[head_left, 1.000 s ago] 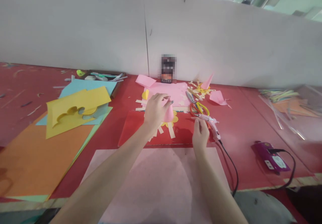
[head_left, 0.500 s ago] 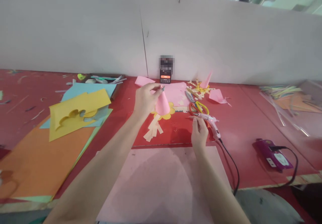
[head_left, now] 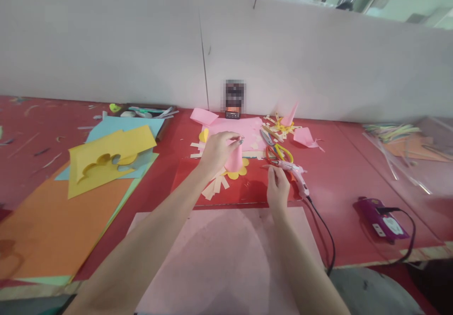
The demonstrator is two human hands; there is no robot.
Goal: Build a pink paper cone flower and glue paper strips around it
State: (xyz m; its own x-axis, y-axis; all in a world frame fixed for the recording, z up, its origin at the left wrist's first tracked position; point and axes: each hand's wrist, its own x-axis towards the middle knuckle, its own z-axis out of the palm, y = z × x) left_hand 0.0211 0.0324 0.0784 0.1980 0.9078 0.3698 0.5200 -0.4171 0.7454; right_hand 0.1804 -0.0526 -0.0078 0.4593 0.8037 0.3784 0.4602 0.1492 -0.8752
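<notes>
Pink paper cone [head_left: 234, 161] — mid-view, upright over yellow scalloped paper [head_left: 233, 176]; your left hand [head_left: 216, 152] pinches its top from ten o'clock. Your right hand [head_left: 278, 185] — four o'clock, fingertips together, any content indiscernible. Glue gun [head_left: 297, 173] beside it, two o'clock.

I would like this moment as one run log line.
left hand: pinching pink paper cone | at its base: yellow scalloped paper | right hand: near pink plastic glue gun

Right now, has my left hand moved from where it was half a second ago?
Yes. Judged against the phone, your left hand has shifted right and lower in the picture, holding the pink paper cone.
</notes>
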